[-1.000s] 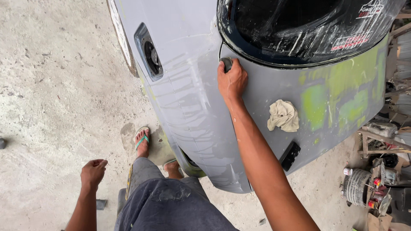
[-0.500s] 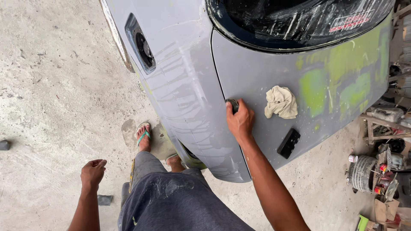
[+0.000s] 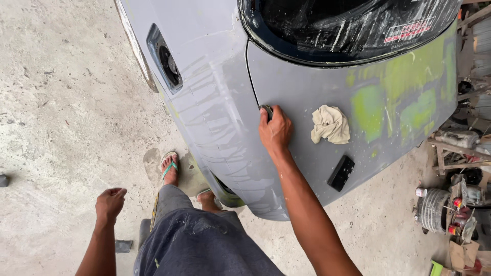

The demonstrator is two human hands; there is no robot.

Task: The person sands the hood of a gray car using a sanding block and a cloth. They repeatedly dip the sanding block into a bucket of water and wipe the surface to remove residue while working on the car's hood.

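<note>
1. Right hand [image 3: 276,130]: pressed flat against the grey primed car panel [image 3: 307,92], fingers curled tight over a small dark sanding block [image 3: 266,109]. Only the block's top edge shows above the fingertips.
2. Block position: on the panel, right beside the thin dark seam that runs down from the rear window [image 3: 348,25], below the window's lower edge.
3. Left hand [image 3: 110,202]: hangs low at the person's side, over the concrete floor [image 3: 61,102], well apart from the car. Fingers loosely curled in, holding nothing that shows.
4. Crumpled beige rag [image 3: 331,124]: lies on the panel just to the right of the right hand, not touching it.
5. Black rectangular piece [image 3: 341,173]: rests on the panel lower down, below the rag.
6. Green filler patches [image 3: 396,97]: spread across the panel's right part.
7. Person's foot in a green-strapped sandal [image 3: 170,168]: stands on the floor beside the car's lower edge.
</note>
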